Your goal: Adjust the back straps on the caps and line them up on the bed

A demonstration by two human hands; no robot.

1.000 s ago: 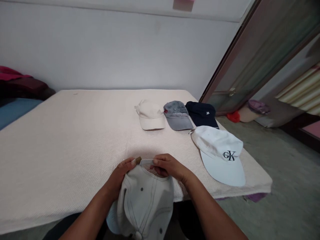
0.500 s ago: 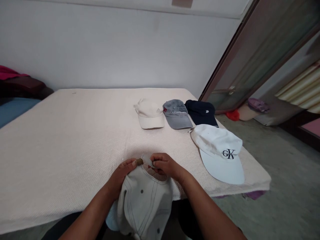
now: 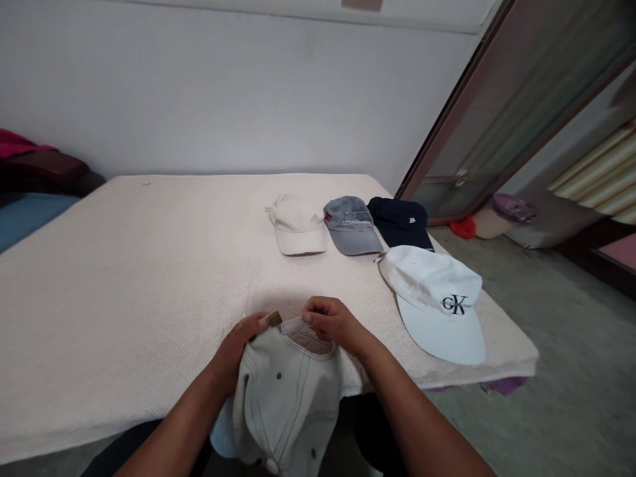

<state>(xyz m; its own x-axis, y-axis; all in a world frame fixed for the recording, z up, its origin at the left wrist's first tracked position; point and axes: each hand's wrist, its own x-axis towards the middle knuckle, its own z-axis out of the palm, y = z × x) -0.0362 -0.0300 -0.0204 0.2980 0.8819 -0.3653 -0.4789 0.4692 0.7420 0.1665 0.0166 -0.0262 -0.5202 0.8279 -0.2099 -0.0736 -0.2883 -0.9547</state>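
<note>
A pale grey baseball cap (image 3: 293, 397) is held upside-down at the front edge of the bed-like surface, its back opening towards the far side and its light blue brim (image 3: 223, 430) at lower left. My left hand (image 3: 243, 341) is closed on the cap's rim beside a brown metal buckle (image 3: 275, 318). Between thumb and fingers, my right hand (image 3: 330, 322) pinches the cap's back strap (image 3: 294, 325), which runs across the opening. The fingertips of both hands are partly hidden.
Beyond my hands lie a cream cap (image 3: 298, 225), a grey cap (image 3: 352, 225) and a navy cap (image 3: 401, 222) in a row. A white cap (image 3: 434, 298) with black letters rests nearer on the right. White cloth (image 3: 124, 298) covers the surface; a wall stands behind.
The strap, loose and curled before, now lies straighter across the back opening. My right hand has risen slightly, and the left hand stays on the rim by the buckle.
</note>
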